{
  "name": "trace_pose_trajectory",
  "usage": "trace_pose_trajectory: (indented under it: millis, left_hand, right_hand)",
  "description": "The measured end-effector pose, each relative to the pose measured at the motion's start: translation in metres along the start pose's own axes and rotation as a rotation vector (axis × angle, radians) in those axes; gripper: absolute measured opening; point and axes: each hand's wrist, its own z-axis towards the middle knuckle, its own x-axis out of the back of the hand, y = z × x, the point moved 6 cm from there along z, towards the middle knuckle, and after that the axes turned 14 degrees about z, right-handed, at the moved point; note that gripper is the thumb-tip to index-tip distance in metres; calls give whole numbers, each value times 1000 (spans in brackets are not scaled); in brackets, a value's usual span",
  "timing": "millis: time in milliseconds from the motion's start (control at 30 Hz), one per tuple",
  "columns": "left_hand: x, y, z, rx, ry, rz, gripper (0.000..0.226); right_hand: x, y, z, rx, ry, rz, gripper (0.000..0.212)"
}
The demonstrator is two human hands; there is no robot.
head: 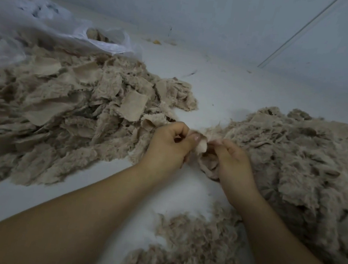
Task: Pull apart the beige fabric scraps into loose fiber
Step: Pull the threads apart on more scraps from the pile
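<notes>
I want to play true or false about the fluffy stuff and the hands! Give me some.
1. Both hands pinch one small beige fabric scrap. True: the left hand and right hand both grip it.
2. The pile of flat beige fabric pieces lies on the person's right. False: it lies on the left.
3. A clear plastic bag lies behind that pile. True.
4. The big heap of loose beige fiber is blue. False: it is beige.

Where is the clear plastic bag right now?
In the head view, the clear plastic bag lies at the upper left on the white floor, just behind the pile of beige fabric scraps and near the wall.
</notes>
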Motion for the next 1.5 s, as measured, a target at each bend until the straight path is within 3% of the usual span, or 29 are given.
trace_pose_trajectory:
  millis: [100, 267, 367, 467, 567, 667, 733, 900, 1167, 1233, 1300, 1367, 1433, 1500]
  left_hand:
    - [1, 0, 1, -12, 1, -51, 33]
    - [-9, -6, 0, 43, -76, 4, 31]
    - [-12, -5, 1, 63, -152, 18, 33]
    - [-16, -8, -1, 121, -244, -23, 36]
    - [-13, -11, 0, 172, -229, -125, 38]
    - [-14, -10, -1, 166, -247, -96, 36]
    - [-17, -10, -1, 152, -283, -49, 31]
    - [-18, -9, -3, 159, -390, -91, 35]
    - [-9, -15, 2, 248, -370, -285, 40]
    - [-3, -19, 6, 268, -262, -405, 36]
    - [1, -24, 11, 261, -108, -472, 26]
    - [2, -29, 13, 248, -31, -418, 26]
    - [1, -29, 13, 214, -35, -338, 30]
    - [1, -26, 12, 164, -73, -318, 25]
  right_hand:
    - [-2, -5, -3, 48, 2, 31, 25]
    - [-13, -11, -11, 130, -203, 3, 32]
    - [-6, -14, -9, 181, -126, -3, 22]
    - [-2, -10, -7, 92, -48, 66, 25]
    - [5, -5, -2, 27, 36, 159, 21]
    - [-3, -7, -5, 55, -132, 155, 21]
    - [-9, -9, -9, 90, -196, 71, 10]
    - [-2, -9, -5, 110, -81, 88, 17]
    - [8, -1, 1, 8, 58, 291, 35]
    - [8, -6, -1, 52, -44, 301, 29]
    - [-6, -12, -10, 115, -291, 165, 20]
    - [-16, -10, -17, 132, -482, 8, 42]
    - [-14, -9, -16, 94, -461, -4, 44]
    - [-13, -7, -12, 69, -414, 16, 24]
